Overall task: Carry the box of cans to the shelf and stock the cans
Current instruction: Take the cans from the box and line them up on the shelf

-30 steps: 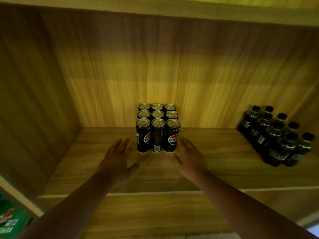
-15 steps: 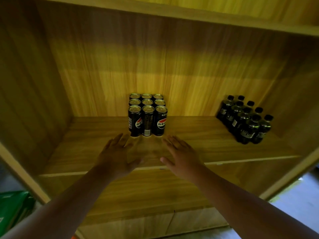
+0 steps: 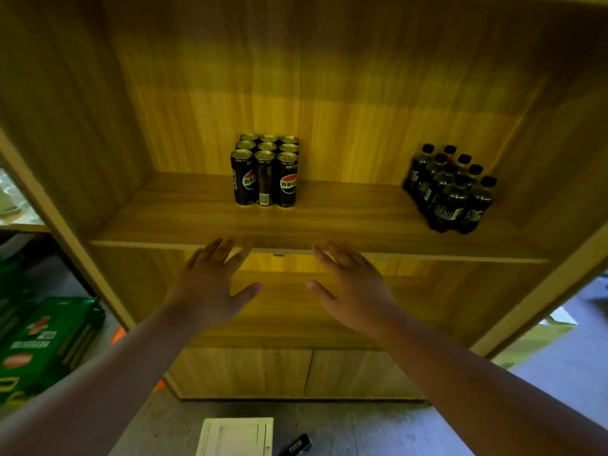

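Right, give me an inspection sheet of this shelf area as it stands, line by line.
Surface: wooden shelf, lit from above, bare wood at front and left.
Job's things: nine black cans upright in a three-by-three block, mid-shelf towards the back; a pale box on the floor below, contents not visible.
Clutter: cluster of dark bottles at the shelf's right end; small dark object on the floor.
Grippers: left hand and right hand open, fingers spread, in front of the shelf edge, holding nothing.
Cables: nothing seen.
Surroundings: green packs on the floor at left; closed cabinet doors below; grey floor.
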Action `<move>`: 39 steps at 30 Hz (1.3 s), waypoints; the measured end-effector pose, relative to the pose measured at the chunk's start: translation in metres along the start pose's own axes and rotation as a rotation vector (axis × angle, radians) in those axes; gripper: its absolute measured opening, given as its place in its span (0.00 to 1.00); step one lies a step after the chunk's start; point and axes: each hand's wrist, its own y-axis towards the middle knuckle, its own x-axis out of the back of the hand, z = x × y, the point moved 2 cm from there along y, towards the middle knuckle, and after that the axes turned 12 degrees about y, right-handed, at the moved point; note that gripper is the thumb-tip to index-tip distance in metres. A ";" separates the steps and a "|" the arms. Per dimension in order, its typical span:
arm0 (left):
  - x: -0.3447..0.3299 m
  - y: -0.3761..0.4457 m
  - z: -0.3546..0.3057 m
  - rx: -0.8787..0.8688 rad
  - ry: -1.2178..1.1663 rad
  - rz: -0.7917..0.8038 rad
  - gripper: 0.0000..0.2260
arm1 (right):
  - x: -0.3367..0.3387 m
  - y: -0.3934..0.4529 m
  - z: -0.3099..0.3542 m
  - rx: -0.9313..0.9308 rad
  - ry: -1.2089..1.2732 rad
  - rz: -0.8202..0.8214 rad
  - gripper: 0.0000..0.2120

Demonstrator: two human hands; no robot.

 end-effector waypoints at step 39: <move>-0.578 -0.229 -0.216 0.004 -0.310 0.467 0.46 | -0.563 -0.197 -0.197 -0.025 0.303 0.382 0.35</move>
